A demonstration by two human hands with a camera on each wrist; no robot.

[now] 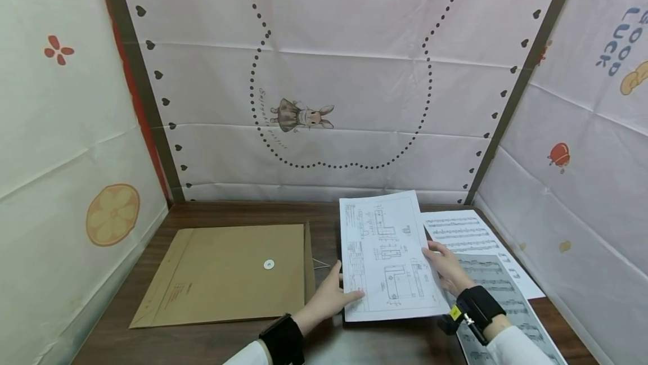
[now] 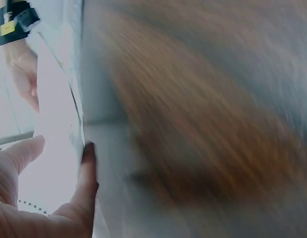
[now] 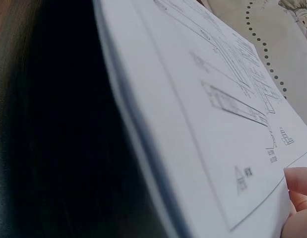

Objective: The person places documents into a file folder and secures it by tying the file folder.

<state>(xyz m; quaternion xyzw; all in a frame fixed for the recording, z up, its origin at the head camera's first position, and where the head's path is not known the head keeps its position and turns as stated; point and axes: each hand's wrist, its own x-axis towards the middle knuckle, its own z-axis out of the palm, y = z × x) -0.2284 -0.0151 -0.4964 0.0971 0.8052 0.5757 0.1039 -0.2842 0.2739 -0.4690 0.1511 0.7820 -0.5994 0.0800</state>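
Observation:
Both hands hold a stack of paper sheets [image 1: 387, 258] whose top page carries technical drawings. It is raised off the table, with a dark shadow under its near edge. My left hand [image 1: 331, 296] pinches the lower left edge, thumb on the printed face and fingers behind. In the left wrist view the left hand [image 2: 49, 198] straddles the bright paper edge [image 2: 59, 119]. At the right edge my right hand [image 1: 448, 266] grips the stack. The right wrist view shows the drawing page [image 3: 208, 114] close up, with fingertips [image 3: 298, 181] at its border.
Left of the stack lies a brown envelope [image 1: 233, 275] with a white round button and a string. On the right, a white music sheet [image 1: 455, 221] and a grey music sheet [image 1: 511, 303] overlap on the wooden table [image 1: 324, 213]. Printed cloth walls [image 1: 344, 72] enclose the table.

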